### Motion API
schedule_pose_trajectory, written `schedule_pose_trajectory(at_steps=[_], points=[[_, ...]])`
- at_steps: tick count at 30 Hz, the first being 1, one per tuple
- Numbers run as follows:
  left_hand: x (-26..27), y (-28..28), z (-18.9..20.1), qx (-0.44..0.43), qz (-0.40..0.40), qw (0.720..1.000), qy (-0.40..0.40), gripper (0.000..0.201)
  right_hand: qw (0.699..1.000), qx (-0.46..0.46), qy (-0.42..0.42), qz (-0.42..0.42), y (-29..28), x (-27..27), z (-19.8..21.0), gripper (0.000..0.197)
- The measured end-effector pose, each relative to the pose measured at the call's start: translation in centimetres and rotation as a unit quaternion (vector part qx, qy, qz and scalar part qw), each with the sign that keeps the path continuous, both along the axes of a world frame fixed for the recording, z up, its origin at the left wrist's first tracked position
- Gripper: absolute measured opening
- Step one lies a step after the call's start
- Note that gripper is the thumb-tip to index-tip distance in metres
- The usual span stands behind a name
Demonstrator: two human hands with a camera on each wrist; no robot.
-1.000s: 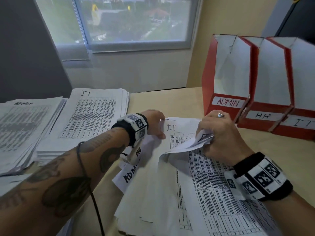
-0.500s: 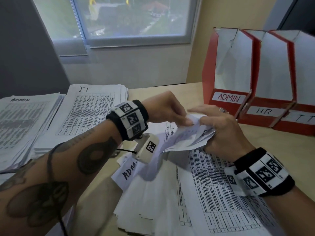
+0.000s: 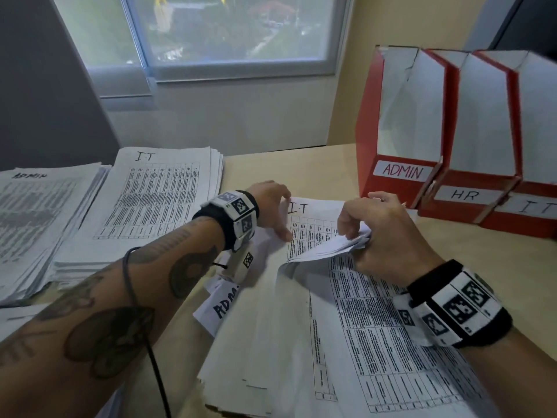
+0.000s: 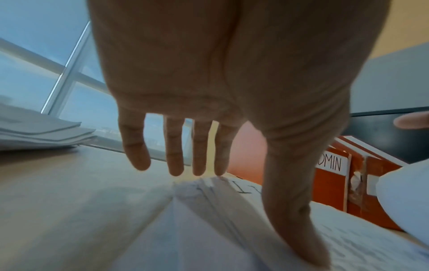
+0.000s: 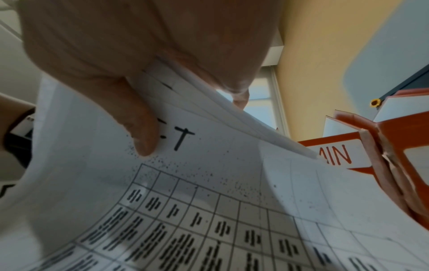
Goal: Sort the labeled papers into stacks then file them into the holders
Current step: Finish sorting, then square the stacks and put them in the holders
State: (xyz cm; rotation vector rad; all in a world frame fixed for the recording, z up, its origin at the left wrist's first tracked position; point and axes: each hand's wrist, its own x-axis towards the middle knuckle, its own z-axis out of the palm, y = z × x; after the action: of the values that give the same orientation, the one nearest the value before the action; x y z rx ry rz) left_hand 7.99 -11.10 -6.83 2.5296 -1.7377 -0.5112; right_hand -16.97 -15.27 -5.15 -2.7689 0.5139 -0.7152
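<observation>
On desk [image 3: 301,164]: right hand [image 3: 382,233] pinching lifted sheets [image 3: 325,248]; left hand [image 3: 271,203], fingers straight, pressing IT page [image 3: 313,224].

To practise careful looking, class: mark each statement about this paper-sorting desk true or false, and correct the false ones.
1. The right hand holds up the top corners of several sheets. True.
2. The red holders read, left to right, HR, IT, ADMIN. False: ADMIN holder, HR holder, then IT holder.
3. The left hand is a closed fist clutching a pen. False: its fingers are straight, its thumb down on the papers, no pen.
4. The uncovered sheet under the lifted corners is marked IT. True.
5. The sorted IT stack lies right of the holders. False: it lies far left, beside the ADMIN stack.
</observation>
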Motion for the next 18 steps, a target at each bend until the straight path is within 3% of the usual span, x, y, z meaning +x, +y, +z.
schedule_pose_trajectory(at_steps=[2,5,7,10,12,15,16,18], points=[[0.4,-0.1,-0.1,-0.057,0.029,0.996,0.056,0.095,1.000,-0.010,0.001,0.004,0.0,0.0,0.0,0.026],[0.6,-0.3,0.0,-0.145,0.084,0.974,0.153,0.067,1.000,-0.026,-0.001,0.005,-0.2,-0.1,-0.2,0.029],[0.2,-0.5,0.2,-0.134,0.064,0.984,0.098,0.072,0.999,-0.032,-0.006,0.004,-0.2,-0.1,-0.3,0.031],[-0.4,-0.3,0.1,-0.041,0.013,0.999,-0.007,0.085,0.999,-0.034,-0.014,0.004,-0.2,-0.1,-0.3,0.033],[-0.4,-0.4,0.0,-0.022,0.019,1.000,-0.001,0.067,0.999,-0.032,-0.016,0.004,-0.1,-0.2,-0.4,0.033],[-0.1,-0.5,0.0,-0.066,0.046,0.996,0.029,0.039,0.999,-0.033,-0.021,0.003,-0.1,-0.2,-0.4,0.035],[0.0,-0.4,0.0,-0.073,0.051,0.995,0.035,0.041,0.999,-0.034,-0.022,0.004,-0.1,-0.2,-0.4,0.035],[0.1,-0.4,0.0,-0.066,0.056,0.995,0.048,0.062,0.999,-0.035,-0.024,0.003,-0.2,-0.1,-0.4,0.036]])
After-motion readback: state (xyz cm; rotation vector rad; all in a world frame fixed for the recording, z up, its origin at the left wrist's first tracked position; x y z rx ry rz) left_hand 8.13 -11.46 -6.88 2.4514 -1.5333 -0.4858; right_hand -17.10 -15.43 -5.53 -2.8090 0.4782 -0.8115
